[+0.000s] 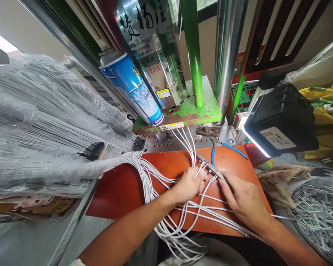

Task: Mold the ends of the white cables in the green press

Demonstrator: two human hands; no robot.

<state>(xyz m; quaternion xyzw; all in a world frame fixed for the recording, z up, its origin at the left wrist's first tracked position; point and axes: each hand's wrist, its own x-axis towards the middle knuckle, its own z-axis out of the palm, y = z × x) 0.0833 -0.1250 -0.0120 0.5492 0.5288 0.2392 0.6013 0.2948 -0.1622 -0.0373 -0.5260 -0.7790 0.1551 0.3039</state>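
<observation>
Head view, bench in front of a press.

- Left hand (pixel 189 184): fingers curled together, tips pinched on the ends of a few white cables (pixel 166 184). The pinch sits right at the plug ends, probably so they stay fanned side by side rather than crossing.
- Right hand (pixel 244 201): fingers stretched forward and close together, tips on the near end of a narrow metal strip (pixel 209 168) lying aslant between the two hands. Whether the thumb clamps the strip from below cannot be told; it is hidden under the fingers.
- The cables cross the orange board (pixel 119 190) from the left, pass under both hands and hang in slack loops over the near edge. A few strands run up from the strip to the steel plate at the press foot.
- Wrapped bundle (pixel 44 125) of more cable lies to the left, its open end facing the board, so strands feed straight across.
- Blue-handled pliers (pixel 213 155) lie just behind the strip, close to the right hand.
- Spray can (pixel 133 88) leans against the frame beside the green column (pixel 192 51).
- Black lamp (pixel 283 118) at right, lit edge turned toward the board.
- Tray of cut pieces (pixel 319 212) far right.
</observation>
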